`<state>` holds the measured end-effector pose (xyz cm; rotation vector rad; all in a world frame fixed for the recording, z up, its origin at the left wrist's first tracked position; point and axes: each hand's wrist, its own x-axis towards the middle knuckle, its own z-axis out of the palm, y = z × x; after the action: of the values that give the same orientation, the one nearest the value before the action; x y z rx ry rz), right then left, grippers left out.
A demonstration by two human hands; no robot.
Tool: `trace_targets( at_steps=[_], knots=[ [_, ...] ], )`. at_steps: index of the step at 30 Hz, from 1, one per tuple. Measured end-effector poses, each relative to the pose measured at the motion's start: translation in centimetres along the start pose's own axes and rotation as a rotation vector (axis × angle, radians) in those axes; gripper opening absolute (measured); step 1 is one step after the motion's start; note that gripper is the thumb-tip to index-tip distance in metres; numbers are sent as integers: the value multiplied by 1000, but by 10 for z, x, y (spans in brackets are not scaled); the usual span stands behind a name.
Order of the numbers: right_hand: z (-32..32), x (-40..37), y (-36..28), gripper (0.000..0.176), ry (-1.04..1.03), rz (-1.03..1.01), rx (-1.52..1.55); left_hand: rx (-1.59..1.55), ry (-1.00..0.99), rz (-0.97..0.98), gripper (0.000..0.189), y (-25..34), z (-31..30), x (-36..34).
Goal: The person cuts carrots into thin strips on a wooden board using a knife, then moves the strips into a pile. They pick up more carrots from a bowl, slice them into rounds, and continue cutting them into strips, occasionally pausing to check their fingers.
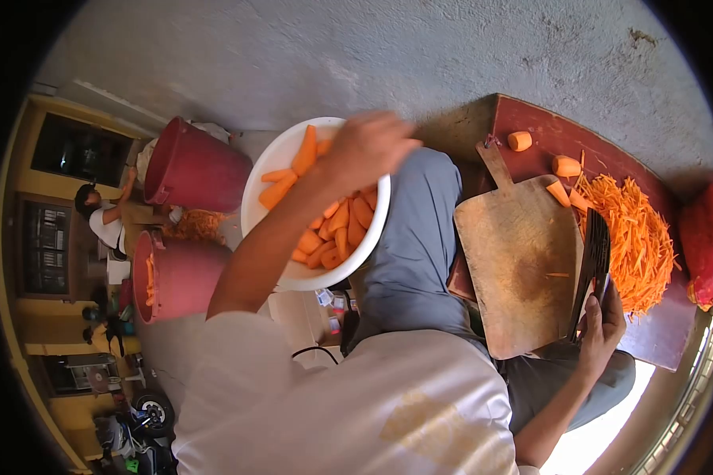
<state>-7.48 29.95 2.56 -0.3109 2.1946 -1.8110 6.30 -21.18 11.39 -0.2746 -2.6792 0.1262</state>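
Observation:
My left hand (371, 144), smeared by motion, is over the far rim of a white tub (271, 158); whether it holds anything I cannot tell. Peeled carrots (342, 226) fill much of the tub. My right hand (602, 321) is closed round a knife (596, 241) with a broad dark blade, held along the right edge of a worn wooden cutting board (515, 261). Beyond the blade lies a heap of shredded carrot (630, 237). Carrot pieces (566, 166) rest near the board's far corner, with another carrot stub (520, 141) farther off.
The board lies across my leg and a red bench (543, 127) against a grey wall (451, 55). Red bins (198, 166) stand left of the tub, and a person (111, 218) is beside them. A red sack (701, 245) sits right of the heap. Motorbike (150, 416) at lower left.

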Motion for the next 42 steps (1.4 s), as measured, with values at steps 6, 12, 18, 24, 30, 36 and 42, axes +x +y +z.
trace_targets(
  at_steps=[6,12,18,24,30,36,42],
  knots=[
    [5,0,6,55,1,-21,-6,-135,-411,-801,25,-42,-33,-167],
    [10,1,0,54,13,-38,-9,50,-461,-784,42,-24,-7,-214],
    [8,-2,0,55,-3,-38,-46,246,-155,-903,55,-63,13,-194],
    [16,-8,-14,57,-32,-47,-116,169,-365,-1053,57,-88,40,-189],
    [21,-11,-20,54,-42,-59,-158,-21,-50,-975,50,-79,17,-185],
    [16,-11,-29,52,-12,36,-154,-149,7,-658,55,15,-48,-62],
    [14,-30,-58,55,13,15,91,-369,-79,-121,59,144,-6,17]
  ],
)
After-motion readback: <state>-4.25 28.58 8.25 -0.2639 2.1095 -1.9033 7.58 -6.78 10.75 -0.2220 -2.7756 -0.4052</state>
